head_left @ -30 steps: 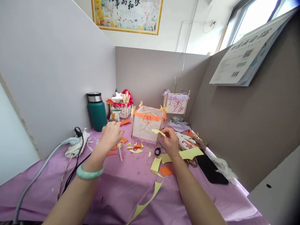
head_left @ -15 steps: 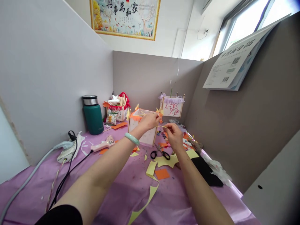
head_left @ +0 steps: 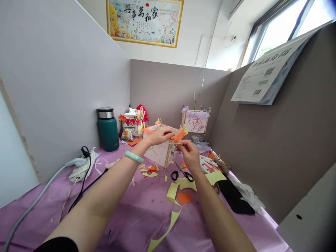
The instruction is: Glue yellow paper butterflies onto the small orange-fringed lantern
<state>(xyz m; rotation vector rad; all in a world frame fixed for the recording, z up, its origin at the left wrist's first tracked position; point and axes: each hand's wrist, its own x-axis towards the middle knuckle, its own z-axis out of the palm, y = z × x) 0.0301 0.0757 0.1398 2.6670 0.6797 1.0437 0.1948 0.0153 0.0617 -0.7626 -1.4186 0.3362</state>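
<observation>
My left hand (head_left: 159,134), with a pale green bangle at the wrist, grips the top edge of a white paper lantern (head_left: 160,151) that has an orange fringe and wooden corner sticks; the lantern is tilted toward me. My right hand (head_left: 187,154) is pinched on a small yellow paper piece (head_left: 176,143) held against the lantern's top right corner. Black-handled scissors (head_left: 181,173) lie on the purple cloth just below my right hand, among yellow and orange paper scraps (head_left: 174,190).
A teal flask (head_left: 107,128) stands at the back left beside a box of sticks (head_left: 134,123). A second lantern (head_left: 196,121) stands at the back right. Marker pens (head_left: 208,162) and a black phone (head_left: 235,195) lie right. Cables and a plug (head_left: 80,167) lie left.
My left hand went from the scraps on the cloth to the lantern's top and tipped the lantern toward me. My right hand brought the yellow piece up to the lantern's corner.
</observation>
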